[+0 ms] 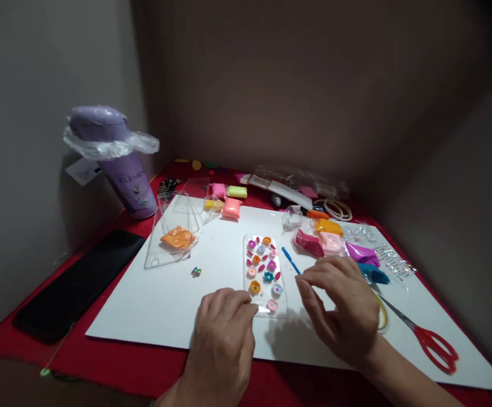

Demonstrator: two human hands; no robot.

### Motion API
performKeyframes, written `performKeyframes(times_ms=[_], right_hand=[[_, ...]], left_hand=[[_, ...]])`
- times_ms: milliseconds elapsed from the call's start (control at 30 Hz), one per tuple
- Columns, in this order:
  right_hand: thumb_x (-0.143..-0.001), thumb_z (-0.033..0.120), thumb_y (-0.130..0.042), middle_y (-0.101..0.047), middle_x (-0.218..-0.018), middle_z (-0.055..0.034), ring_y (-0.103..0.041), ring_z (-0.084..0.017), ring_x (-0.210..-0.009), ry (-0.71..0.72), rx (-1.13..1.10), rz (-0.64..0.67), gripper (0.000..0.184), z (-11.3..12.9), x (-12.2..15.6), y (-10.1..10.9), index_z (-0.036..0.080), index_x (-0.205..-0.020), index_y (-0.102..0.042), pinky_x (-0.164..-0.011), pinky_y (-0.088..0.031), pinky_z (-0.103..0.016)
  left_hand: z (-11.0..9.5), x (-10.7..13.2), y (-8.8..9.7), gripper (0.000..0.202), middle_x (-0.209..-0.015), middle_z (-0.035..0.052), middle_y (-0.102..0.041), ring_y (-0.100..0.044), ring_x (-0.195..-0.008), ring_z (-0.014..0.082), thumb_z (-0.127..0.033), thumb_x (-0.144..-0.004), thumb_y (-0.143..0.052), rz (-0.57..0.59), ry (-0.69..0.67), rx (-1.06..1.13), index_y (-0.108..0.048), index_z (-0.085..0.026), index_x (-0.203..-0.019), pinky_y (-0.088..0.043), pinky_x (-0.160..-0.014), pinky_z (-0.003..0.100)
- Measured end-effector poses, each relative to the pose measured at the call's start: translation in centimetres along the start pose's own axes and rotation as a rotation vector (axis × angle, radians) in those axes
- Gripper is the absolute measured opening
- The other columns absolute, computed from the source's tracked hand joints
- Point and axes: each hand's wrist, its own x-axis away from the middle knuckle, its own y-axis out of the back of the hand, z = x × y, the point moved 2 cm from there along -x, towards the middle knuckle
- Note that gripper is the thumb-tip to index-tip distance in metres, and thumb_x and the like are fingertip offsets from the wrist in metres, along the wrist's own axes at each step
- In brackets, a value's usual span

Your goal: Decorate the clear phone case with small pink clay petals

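A clear phone case [283,294] lies on the white board, dotted with small clay flowers and dark pink petal shapes. My left hand [226,333] is closed at its lower left edge, with the index fingertip against the case and the other fingertips hidden. To the right of the case, my right hand [341,308] hovers with thumb and forefinger pinched on the lower end of a thin blue stick tool [290,260]. The tool's far end points up and left. A small cluster of shiny beads [196,272] sits left of the case.
Scissors with red handles [434,345] and a rhinestone sheet [393,261] lie at right. Several clay packs, including a dark pink one [309,243], are behind my right hand. Orange clay [178,238] rests on clear sheets. A black phone [80,282] and purple tumbler [131,186] stand left.
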Motion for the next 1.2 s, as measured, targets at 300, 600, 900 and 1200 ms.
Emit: performKeyframes(times_ms=[300, 600, 900, 1200], right_hand=[[-0.079, 0.001, -0.058, -0.067, -0.071, -0.0077, -0.055, -0.021, -0.07, 0.058, -0.103, -0.07, 0.016, -1.5, 2.5, -0.8, 0.013, -0.088, -0.061, -0.066, -0.04, -0.037], [-0.083, 0.011, -0.055, -0.057, -0.053, -0.0045, -0.044, -0.017, -0.056, 0.194, -0.221, 0.128, 0.024, -1.0, 2.5, -0.4, 0.014, -0.06, -0.061, -0.056, -0.03, -0.033], [-0.088, 0.02, -0.055, -0.051, -0.046, -0.0001, -0.041, -0.014, -0.049, 0.257, -0.112, 0.236, 0.041, -1.4, 3.5, -1.7, 0.017, -0.048, -0.053, -0.05, -0.023, -0.031], [-0.088, 0.021, -0.056, -0.053, -0.047, -0.0002, -0.042, -0.014, -0.048, 0.268, -0.102, 0.249, 0.04, -1.6, 3.5, -2.1, 0.017, -0.048, -0.054, -0.048, -0.024, -0.032]], left_hand=[[-0.9, -2.0, 0.9, 0.027, -0.096, 0.0075, -0.055, -0.046, -0.087, 0.0219, -0.003, -0.087, -0.044, 0.01, -0.03, -0.161, -0.059, -0.017, -0.105, -0.036, -0.075, 0.038], [-1.6, -4.5, 0.5, 0.024, -0.095, 0.0084, -0.052, -0.042, -0.09, 0.024, -0.003, -0.083, -0.048, 0.178, -0.035, -0.257, -0.064, -0.016, -0.095, -0.039, -0.076, 0.039], [-1.2, -4.6, -0.5, 0.014, -0.097, 0.0111, -0.053, -0.041, -0.094, 0.0267, -0.004, -0.08, -0.052, 0.175, -0.124, -0.372, -0.061, -0.014, -0.077, -0.039, -0.081, 0.043], [-1.1, -4.7, -0.6, 0.017, -0.105, 0.0117, -0.054, -0.04, -0.103, 0.0294, -0.008, -0.084, -0.052, 0.156, -0.14, -0.29, -0.067, -0.016, -0.087, -0.039, -0.086, 0.047]])
